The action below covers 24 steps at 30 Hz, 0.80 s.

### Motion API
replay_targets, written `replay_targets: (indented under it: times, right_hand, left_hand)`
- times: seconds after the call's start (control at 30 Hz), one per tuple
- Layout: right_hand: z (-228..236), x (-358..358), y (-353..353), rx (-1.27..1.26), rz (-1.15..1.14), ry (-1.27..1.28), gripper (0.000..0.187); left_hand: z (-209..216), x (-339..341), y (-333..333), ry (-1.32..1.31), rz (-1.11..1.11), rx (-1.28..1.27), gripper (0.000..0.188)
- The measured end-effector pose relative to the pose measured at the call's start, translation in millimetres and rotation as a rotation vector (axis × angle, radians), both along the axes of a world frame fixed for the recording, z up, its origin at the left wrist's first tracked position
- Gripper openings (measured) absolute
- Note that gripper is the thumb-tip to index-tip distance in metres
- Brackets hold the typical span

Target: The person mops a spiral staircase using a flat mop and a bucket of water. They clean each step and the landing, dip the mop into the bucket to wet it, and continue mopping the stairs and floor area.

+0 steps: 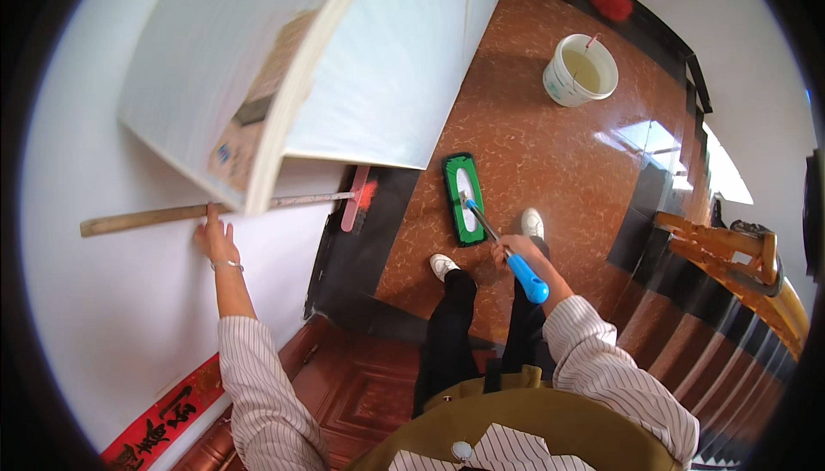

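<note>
My right hand (522, 252) is closed round the pole of a flat mop, just ahead of its blue end grip (527, 278). The green and white mop head (465, 200) lies flat on the floor in front of my shoes. At the left, my left hand (215, 237) reaches up to a broom leaning by the white wall, its fingers apart and a fingertip touching the wooden handle (146, 220). The broom's pink and red head (354, 200) is low beside the cabinet. Part of the broom's pole passes close under the cabinet's corner.
A pale cabinet (369, 67) juts out ahead of my left arm. On the brown marbled floor (507, 136) stands a white bucket (559, 84) holding cloudy liquid. Red brush heads (611, 3) are at the far wall. Stairs and a wooden railing (722, 247) lie at the right.
</note>
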State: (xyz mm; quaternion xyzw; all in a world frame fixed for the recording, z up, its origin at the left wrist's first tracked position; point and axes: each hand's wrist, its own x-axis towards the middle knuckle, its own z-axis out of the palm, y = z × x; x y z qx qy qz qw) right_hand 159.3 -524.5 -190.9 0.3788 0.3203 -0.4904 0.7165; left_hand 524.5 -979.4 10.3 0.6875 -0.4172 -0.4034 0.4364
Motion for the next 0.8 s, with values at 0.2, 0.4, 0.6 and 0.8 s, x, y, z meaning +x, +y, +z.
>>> replay_targets:
  times: [0.2, 0.4, 0.6, 0.8]
  right_hand:
    - [-23, -109, -20, -0.134, -0.082, -0.089, 0.01]
    - [-6, -210, 23, 0.023, -0.368, -0.069, 0.008]
    - [5, -329, 130, 0.078, -0.568, -0.019, 0.012]
    - [2, -417, 230, 0.171, -0.7, 0.222, 0.013]
  left_hand:
    - [-30, -19, 120, -0.146, -0.016, 0.12, 0.057]
    - [-55, -71, 334, -0.215, -0.156, 0.635, 0.01]
    - [-66, -161, 461, -0.191, -0.36, 1.015, 0.021]
    - [-53, -303, 440, -0.04, -0.568, 0.931, 0.03]
